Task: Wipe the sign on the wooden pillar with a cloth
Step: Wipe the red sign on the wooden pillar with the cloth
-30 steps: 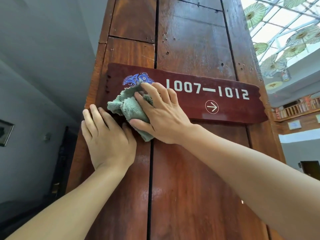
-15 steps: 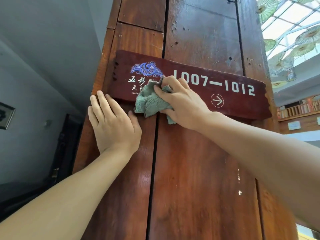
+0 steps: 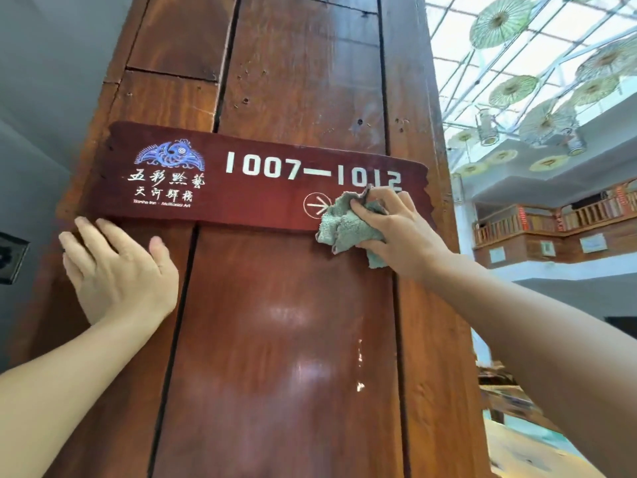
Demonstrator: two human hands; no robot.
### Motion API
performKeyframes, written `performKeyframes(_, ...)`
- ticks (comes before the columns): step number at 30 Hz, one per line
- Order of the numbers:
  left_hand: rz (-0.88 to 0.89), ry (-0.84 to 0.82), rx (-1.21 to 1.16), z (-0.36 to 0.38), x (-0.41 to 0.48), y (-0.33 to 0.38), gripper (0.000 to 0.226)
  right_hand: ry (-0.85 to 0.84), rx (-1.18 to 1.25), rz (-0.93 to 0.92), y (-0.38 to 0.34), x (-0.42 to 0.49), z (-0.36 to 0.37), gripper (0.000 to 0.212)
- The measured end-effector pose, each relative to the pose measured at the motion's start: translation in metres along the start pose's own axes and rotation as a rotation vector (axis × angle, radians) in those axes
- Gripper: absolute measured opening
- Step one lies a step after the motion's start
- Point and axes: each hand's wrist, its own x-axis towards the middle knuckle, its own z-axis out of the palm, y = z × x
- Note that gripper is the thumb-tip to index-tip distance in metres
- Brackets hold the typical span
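Head view: looking up a tall wooden pillar [image 3: 293, 305] made of upright planks with dark gaps between them.
Sign [image 3: 262, 188]: dark red board fixed across the pillar, reading 1007—1012, blue emblem at its left end, jagged right edge close to the pillar's corner.
Cloth [image 3: 344, 225]: grey-green, bunched at the sign's lower right edge, partly covering the arrow circle.
Right hand [image 3: 396, 232]: grip clamped on the cloth.
Left hand [image 3: 117, 270]: fingers spread flat on the pillar, fingertips touching the sign's lower left edge.
Open room: bare sign face between the hands.
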Motion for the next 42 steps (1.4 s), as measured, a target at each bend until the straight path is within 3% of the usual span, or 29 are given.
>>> performKeyframes(6, 0.016, -0.044, 0.069, -0.002, -0.033, 0.034, 0.079, 0.0, 0.073, 0.167, 0.07, -0.039, -0.013, 0.056)
performKeyframes(10, 0.002, -0.074, 0.044, 0.001, -0.049, 0.062, 0.081, -0.038, 0.097, 0.369, 0.11, -0.047, -0.041, 0.03)
performKeyframes(15, -0.065, -0.063, -0.014, 0.013, -0.056, 0.075, 0.082, 0.507, 0.392, 0.726, 0.104, -0.027, -0.062, 0.014)
performKeyframes(18, -0.033, 0.001, -0.036, 0.021, -0.06, 0.07, 0.079, 0.622, 0.52, 0.765, 0.087, 0.005, -0.062, 0.024)
performKeyframes(23, 0.015, 0.064, -0.036, 0.028, -0.063, 0.065, 0.085, 0.331, 0.397, 0.62, 0.048, 0.051, -0.016, 0.068)
performKeyframes(26, 0.031, 0.072, -0.03, 0.029, -0.063, 0.063, 0.085, 0.329, 0.281, 0.62, 0.033, 0.055, 0.009, 0.083)
performKeyframes(31, 0.041, 0.064, -0.029, 0.029, -0.064, 0.063, 0.084, 0.343, 0.263, 0.629, 0.038, 0.039, 0.013, 0.071)
performKeyframes(35, 0.034, 0.046, -0.05, 0.029, -0.064, 0.063, 0.085, 0.387, 0.248, 0.632, 0.019, 0.012, 0.029, 0.077)
performKeyframes(42, 0.066, 0.042, -0.053, 0.03, -0.065, 0.059, 0.084, 0.311, 0.349, 0.657, 0.041, 0.072, 0.001, 0.073)
